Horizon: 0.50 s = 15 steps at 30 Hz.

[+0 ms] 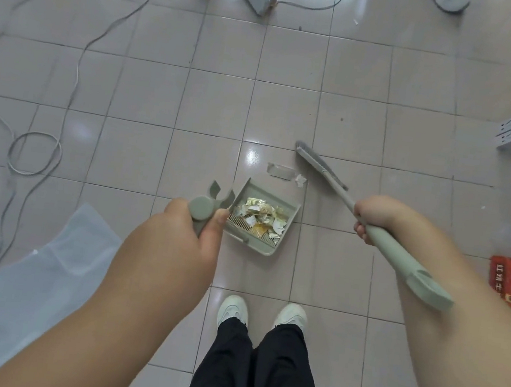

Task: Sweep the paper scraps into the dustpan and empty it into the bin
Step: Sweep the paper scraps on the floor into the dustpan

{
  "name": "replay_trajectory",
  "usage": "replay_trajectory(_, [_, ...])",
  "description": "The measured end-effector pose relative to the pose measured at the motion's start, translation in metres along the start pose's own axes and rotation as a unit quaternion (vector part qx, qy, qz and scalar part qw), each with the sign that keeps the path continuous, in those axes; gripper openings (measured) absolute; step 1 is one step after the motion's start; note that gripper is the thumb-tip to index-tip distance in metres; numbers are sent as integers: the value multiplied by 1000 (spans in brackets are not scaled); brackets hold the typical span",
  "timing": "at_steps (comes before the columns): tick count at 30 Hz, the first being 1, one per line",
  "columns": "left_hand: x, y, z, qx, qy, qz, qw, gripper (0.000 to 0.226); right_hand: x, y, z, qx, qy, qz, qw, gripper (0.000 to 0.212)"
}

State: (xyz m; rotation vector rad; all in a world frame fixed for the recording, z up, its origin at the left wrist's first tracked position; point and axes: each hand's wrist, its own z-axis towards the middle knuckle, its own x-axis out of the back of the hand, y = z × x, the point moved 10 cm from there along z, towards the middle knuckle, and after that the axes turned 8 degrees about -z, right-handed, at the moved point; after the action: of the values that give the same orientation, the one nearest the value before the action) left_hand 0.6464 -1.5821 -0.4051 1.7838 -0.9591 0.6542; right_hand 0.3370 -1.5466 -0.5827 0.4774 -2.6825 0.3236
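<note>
Matt sage-green plastic dustpan [284, 208] and broom [382, 234], crumpled paper scraps [261, 215], on glossy smooth floor tiles [151, 88].

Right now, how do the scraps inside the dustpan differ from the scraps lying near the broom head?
The scraps in the dustpan are many, piled together, partly yellowish; the scraps on the floor are few, spread flat, pale. The first lie within the dustpan walls; the second lie on bare tile between the dustpan's open edge and the broom head. Both are torn paper.
</note>
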Motion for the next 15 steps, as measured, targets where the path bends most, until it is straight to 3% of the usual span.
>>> replay_trajectory(7, [-13,-13,-8,0,-16,44,999,39,-48,-20,-6,12,-31,-28,999,17])
replay_trajectory(11, [-20,-13,-9,-1,-21,60,998,37,-75,-18,-21,26,-65,-96,993,29])
replay_trajectory(15, [-21,-9,-8,-15,-18,75,997,40,-89,1,-58,7,-102,-82,991,38])
